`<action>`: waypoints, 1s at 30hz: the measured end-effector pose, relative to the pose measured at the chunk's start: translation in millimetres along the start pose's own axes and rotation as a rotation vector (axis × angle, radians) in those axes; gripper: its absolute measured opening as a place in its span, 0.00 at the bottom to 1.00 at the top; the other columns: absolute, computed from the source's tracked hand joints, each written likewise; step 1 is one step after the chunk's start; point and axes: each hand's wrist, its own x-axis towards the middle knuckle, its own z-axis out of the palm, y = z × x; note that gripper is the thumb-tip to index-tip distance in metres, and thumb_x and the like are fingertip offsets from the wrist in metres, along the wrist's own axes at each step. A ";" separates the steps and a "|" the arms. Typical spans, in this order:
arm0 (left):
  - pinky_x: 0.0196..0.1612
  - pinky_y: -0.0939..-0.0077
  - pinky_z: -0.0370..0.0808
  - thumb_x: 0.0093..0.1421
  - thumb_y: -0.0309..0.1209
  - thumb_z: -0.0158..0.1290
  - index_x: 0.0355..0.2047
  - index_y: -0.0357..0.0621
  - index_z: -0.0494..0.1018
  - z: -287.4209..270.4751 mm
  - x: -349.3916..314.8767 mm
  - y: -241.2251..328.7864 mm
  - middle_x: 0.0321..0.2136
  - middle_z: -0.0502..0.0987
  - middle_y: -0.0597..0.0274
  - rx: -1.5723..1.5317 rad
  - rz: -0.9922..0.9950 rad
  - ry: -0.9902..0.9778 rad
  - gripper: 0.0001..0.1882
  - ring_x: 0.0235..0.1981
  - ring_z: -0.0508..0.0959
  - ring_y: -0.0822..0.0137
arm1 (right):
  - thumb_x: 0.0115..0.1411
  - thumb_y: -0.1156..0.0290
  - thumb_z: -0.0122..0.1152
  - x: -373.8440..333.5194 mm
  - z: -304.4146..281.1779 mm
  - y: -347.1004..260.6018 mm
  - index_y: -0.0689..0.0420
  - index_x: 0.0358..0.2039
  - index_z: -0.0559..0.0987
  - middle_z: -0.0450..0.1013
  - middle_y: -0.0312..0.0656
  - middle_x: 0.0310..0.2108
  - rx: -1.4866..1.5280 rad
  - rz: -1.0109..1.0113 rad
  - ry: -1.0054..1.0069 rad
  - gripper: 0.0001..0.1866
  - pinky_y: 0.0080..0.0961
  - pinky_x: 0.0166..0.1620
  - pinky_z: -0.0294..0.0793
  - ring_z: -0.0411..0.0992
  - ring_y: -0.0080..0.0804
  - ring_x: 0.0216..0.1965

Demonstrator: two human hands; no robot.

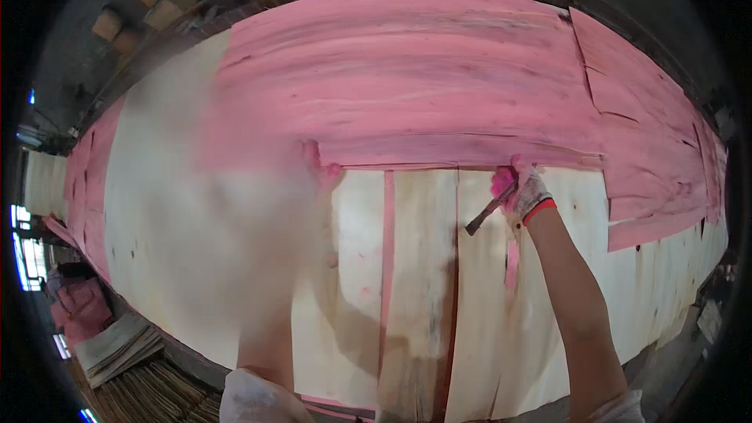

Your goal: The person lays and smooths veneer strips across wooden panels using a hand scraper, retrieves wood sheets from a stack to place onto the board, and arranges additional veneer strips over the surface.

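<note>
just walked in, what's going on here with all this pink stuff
A person has both hands at the near edge of a large pink sheet lying partly over pale, wood-like sheets. The right hand, in a pink-stained glove, holds a dark, narrow tool angled over the pale surface. The left hand is by the same edge farther left, too blurred to tell its grip.
</note>
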 end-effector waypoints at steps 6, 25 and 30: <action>0.63 0.60 0.60 0.61 0.63 0.34 0.59 0.53 0.65 -62.9 22.3 24.9 0.60 0.66 0.56 -0.023 -0.029 -0.213 0.37 0.61 0.65 0.55 | 0.65 0.63 0.53 -94.0 35.8 71.2 0.56 0.39 0.74 0.73 0.39 0.32 0.042 -0.482 0.000 0.10 0.29 0.33 0.71 0.71 0.30 0.30; 0.50 0.53 0.71 0.62 0.60 0.35 0.48 0.51 0.75 -50.6 64.3 8.9 0.41 0.77 0.42 -0.020 0.058 -0.202 0.32 0.46 0.76 0.44 | 0.64 0.69 0.53 -132.7 80.3 51.7 0.55 0.27 0.73 0.68 0.34 0.23 -0.112 -0.741 0.158 0.09 0.18 0.25 0.67 0.68 0.21 0.26; 0.50 0.53 0.71 0.63 0.60 0.34 0.46 0.48 0.76 -58.8 64.1 2.3 0.42 0.78 0.44 0.021 0.060 -0.229 0.33 0.46 0.76 0.45 | 0.66 0.66 0.53 -281.6 51.7 133.8 0.58 0.40 0.72 0.72 0.38 0.34 -0.159 -0.627 0.136 0.09 0.27 0.37 0.76 0.72 0.26 0.33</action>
